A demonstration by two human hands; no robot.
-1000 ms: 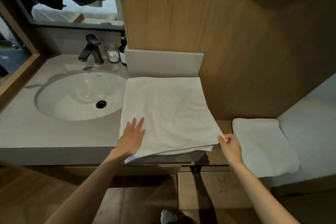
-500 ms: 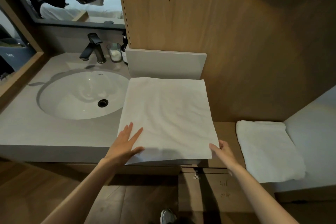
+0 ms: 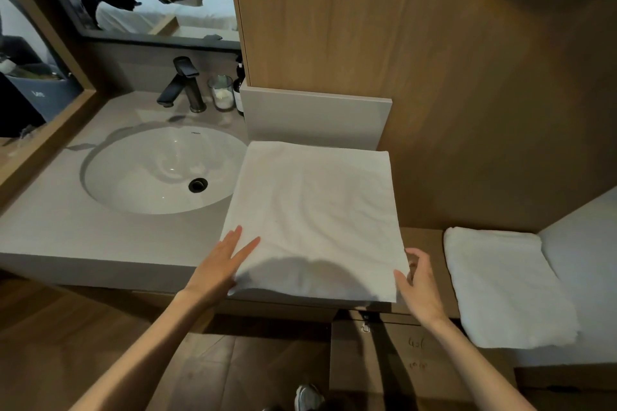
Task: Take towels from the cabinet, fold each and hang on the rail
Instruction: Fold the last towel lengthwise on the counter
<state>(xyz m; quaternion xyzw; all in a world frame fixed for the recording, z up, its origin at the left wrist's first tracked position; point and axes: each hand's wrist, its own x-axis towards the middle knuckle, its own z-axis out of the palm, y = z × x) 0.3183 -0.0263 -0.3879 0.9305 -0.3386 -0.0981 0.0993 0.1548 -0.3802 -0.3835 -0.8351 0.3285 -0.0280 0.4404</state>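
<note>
A white cloth towel, folded square, is laid flat on the grey worktop, reaching its front edge. A second white folded towel is laid on a lower ledge to the right.

Both my bare arms reach forward. My left hand lies flat on a near corner of the towel, fingers straight and a bit spread. My right hand is at the other near corner, fingers bent. I cannot tell if it pinches.

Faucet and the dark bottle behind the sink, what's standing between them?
A clear glass, seen in the head view, stands between the faucet and the bottle.
</note>
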